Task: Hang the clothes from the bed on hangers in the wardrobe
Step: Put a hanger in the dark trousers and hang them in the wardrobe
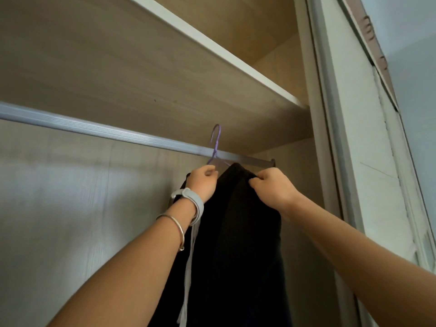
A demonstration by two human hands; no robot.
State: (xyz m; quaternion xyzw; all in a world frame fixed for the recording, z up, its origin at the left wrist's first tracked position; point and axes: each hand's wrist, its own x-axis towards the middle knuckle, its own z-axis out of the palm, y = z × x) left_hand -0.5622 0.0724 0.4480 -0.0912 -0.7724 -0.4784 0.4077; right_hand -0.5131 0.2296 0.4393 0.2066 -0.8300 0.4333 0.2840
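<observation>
Where black garment (pixel 238 232) drapes thin purple hanger (pixel 215 145), left grip (pixel 203 182) pinches hanger shoulder, right grip (pixel 271 187) pinches garment top.

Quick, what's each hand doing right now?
Left hand: grips the purple hanger.
Right hand: pinches the black garment.

The head camera tilts upward, close beneath the wardrobe rail (pixel 94 130).

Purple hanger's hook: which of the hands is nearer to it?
Left. The left hand grips the purple hanger just below its hook; the right hand sits farther to the right, pinching the black garment.
</observation>
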